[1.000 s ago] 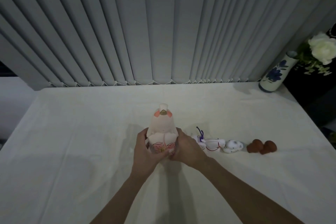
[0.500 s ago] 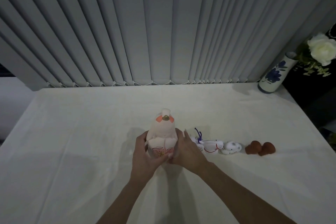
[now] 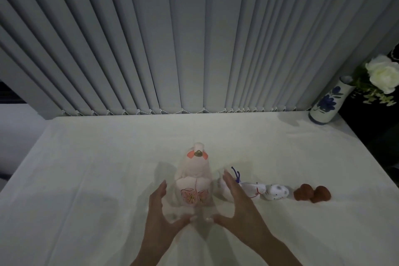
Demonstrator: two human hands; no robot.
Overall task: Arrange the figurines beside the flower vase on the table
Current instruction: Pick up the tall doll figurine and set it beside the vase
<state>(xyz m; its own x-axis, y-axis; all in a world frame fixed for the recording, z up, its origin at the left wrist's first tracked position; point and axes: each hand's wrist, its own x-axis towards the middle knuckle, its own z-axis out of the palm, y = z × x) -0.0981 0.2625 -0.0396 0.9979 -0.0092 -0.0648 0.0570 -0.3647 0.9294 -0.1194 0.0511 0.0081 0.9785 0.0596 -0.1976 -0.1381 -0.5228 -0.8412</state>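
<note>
Both hands, left [image 3: 160, 211] & right [image 3: 235, 207], have just let go of the tall pink figurine [image 3: 194, 177]; they're spread open either side. It stands upright mid-worktop [image 3: 86, 179], well apart from the flower vase [image 3: 328, 103]. Placement prob done.

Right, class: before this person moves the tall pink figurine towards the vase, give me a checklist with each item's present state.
1. Pink figurine stands upright on the table: ok.
2. Left hand gripping it: not ok, open beside it.
3. Right hand gripping it: not ok, open, apart from it.
4. Free tabletop beside the flower vase: ok.
5. Small white figurines and brown figurine clear of the right hand: not ok, the white ones lie close behind it.
6. Vase steady at the table corner: cannot tell.
</note>
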